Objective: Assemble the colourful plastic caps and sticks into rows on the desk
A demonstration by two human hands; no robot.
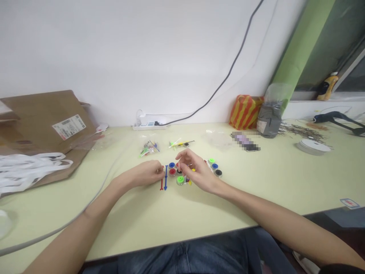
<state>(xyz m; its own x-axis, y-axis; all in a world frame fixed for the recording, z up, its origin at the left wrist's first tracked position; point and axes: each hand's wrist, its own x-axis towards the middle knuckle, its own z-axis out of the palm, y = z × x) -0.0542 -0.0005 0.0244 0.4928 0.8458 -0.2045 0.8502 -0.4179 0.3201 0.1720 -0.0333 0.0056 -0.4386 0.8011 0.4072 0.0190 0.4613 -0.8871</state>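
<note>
My left hand [149, 173] is closed, its fingertips pinched beside a red plastic arrow [161, 185]. Whatever those fingers hold is hidden. Just right of that arrow lies a blue arrow [165, 179]. My right hand [196, 171] hovers over a group of small round pieces, thumb and forefinger curved with a gap between them. Under and near it are a blue disc [171, 165], a red disc [172, 172] and a bright green disc [180, 179]. Yellow and white bits show partly below the palm. Right of the hand sit another green disc [211, 161], a blue one [215, 166] and a black one [218, 173].
Behind the hands lie a clear bag of coloured pieces [149, 147] and a yellow-and-black set [182, 144]. A power strip [149, 123] stands by the wall. Cardboard [42, 118] and white straps [31, 167] occupy the left; a phone [245, 141] and white spool [313, 146] the right.
</note>
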